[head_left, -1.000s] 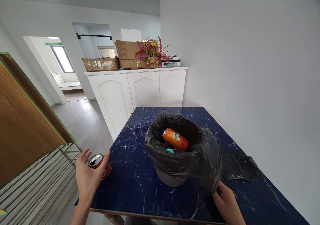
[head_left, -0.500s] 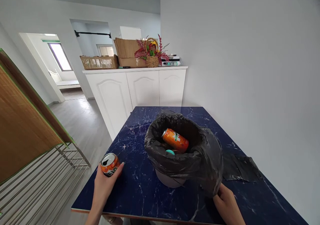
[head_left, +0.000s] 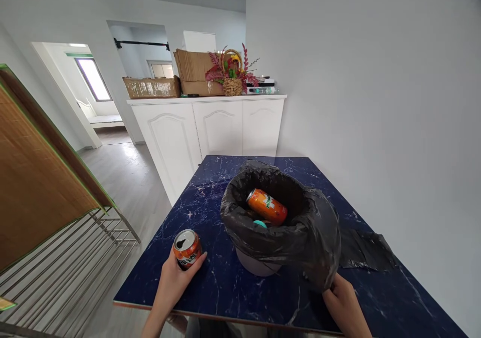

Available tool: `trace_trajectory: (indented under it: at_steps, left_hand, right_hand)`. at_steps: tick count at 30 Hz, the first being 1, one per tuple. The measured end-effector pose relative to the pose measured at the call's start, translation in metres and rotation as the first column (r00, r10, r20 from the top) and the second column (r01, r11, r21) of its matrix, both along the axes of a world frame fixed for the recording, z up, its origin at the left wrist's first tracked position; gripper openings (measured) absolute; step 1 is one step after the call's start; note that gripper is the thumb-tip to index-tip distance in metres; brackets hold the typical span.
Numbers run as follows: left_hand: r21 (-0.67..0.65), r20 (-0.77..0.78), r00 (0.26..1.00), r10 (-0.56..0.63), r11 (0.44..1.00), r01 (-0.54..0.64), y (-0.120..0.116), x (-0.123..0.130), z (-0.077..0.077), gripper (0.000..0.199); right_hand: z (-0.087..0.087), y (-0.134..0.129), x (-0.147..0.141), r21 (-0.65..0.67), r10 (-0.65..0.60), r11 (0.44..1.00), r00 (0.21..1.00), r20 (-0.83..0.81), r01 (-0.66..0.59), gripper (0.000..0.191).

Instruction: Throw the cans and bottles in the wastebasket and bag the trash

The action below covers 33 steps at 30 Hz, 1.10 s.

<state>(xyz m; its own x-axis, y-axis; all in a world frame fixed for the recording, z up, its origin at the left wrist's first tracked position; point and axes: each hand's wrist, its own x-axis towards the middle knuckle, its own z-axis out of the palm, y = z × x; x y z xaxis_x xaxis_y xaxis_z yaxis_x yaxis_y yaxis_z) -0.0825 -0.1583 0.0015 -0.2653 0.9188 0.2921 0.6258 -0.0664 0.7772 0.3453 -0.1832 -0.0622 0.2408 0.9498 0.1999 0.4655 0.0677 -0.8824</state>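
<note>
An opened orange can [head_left: 187,250] is upright in my left hand [head_left: 178,278], left of the bin, over the dark blue marbled table [head_left: 221,290]. My right hand [head_left: 342,300] pinches the lower edge of the black plastic bag [head_left: 319,228] at the bin's right side. That bag lines a pale round bin [head_left: 257,265] and folds over its rim. Inside the bin lies another orange can [head_left: 267,206], tilted on its side, with a small turquoise object [head_left: 259,224] beside it.
A flat black plastic piece [head_left: 366,249] lies on the table's right part. Beyond the table stands a white cabinet [head_left: 218,127] with cardboard boxes and a flower basket [head_left: 232,86]. At the left is a metal rack [head_left: 86,258] with a wooden board.
My left hand has moved right with the can, closer to the bin. My right hand keeps its grip on the bag. The view has shifted slightly.
</note>
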Motion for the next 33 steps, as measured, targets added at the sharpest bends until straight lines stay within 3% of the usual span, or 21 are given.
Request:
trace_trajectory:
  at_steps: [18,33]
  left_hand:
    - [-0.010,0.046,0.998,-0.030,0.999,0.031,-0.003,0.001,0.001,0.059]
    - [-0.040,0.038,0.999,-0.029,0.999,0.031,-0.008,0.004,0.005,0.060]
  right_hand:
    - [-0.002,-0.002,0.002,0.020,0.053,0.998,0.998,0.035,-0.054,0.034]
    - [0.014,-0.005,-0.003,0.026,0.015,1.000,0.999,0.032,-0.015,0.038]
